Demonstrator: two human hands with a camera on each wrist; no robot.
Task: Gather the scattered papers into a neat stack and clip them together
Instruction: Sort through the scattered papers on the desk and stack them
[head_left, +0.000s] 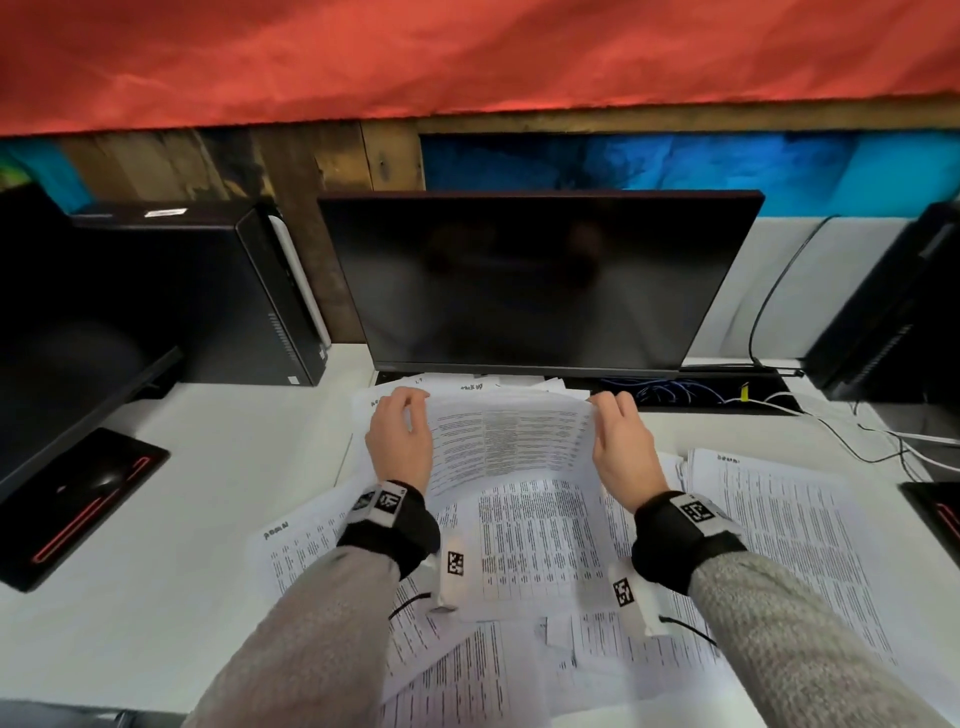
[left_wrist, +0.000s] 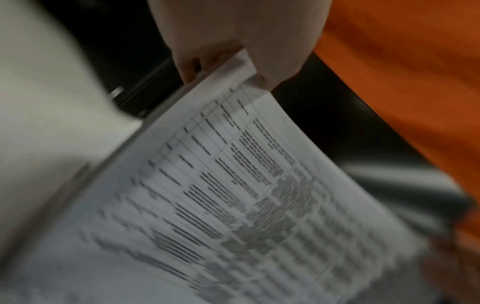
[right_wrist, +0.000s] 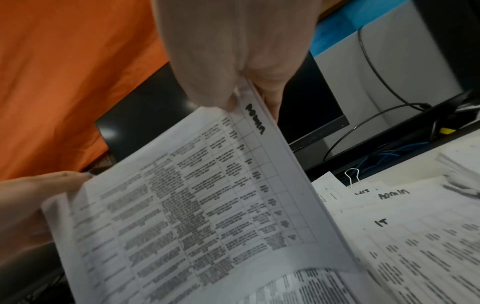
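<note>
Papers (head_left: 545, 535) lie all over the white desk (head_left: 156, 493), in front of a dark monitor (head_left: 535, 280). Both hands hold up one small bunch of sheets (head_left: 511, 441) by its top corners. The left hand (head_left: 400, 441) pinches the left corner with thumb and fingers, and the right hand (head_left: 621, 447) pinches the right corner the same way. The bunch hangs down and curves toward the person, likely so its edges can be lined up. More loose pages rest on the desk under the arms and off to the right. A small wire clip (right_wrist: 353, 176) peeks out behind the pages by the monitor. It looks like most of the gathering is not done yet, and nothing is clipped.
</note>
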